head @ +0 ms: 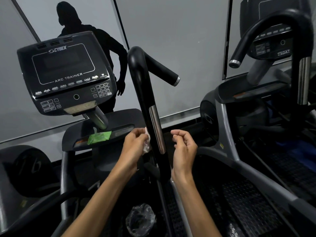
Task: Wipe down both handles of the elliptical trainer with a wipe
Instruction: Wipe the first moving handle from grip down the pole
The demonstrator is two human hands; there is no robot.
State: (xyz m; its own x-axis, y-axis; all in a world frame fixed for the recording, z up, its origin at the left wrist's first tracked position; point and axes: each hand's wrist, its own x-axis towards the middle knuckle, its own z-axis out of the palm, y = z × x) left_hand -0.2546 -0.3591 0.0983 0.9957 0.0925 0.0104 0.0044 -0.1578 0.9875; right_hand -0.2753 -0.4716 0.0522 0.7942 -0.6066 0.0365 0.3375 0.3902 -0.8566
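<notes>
The left hand (135, 142) was closed around a crumpled white wipe (147, 142), fingers curled over it, and pressed the wipe against the left side of the black handle (145, 93) that rose between the two hands. The wipe touched the handle at about the height where the silver metal strip (157, 129) on the handle's front ran down toward its lower end. The right hand (183, 147) hovered just to the right of the same handle, apart from it, with the fingers loosely curled and the thumb near the forefinger; it held nothing.

Above the hands the handle bent over at its top into a short grip (164, 69) that pointed right and ended in a silver cap. Up and to the left of the left hand stood the console (66, 74), marked CYBEX and ARC TRAINER, its screen dark. Just left of the left hand, on the tray below the console, lay a green wipe packet (99, 137) with a sheet sticking up from it. Below and between the forearms sat a clear plastic-wrapped object (141, 218) that I could not identify. Far to the right of the right hand stood a second machine's curved black handle (273, 31).
</notes>
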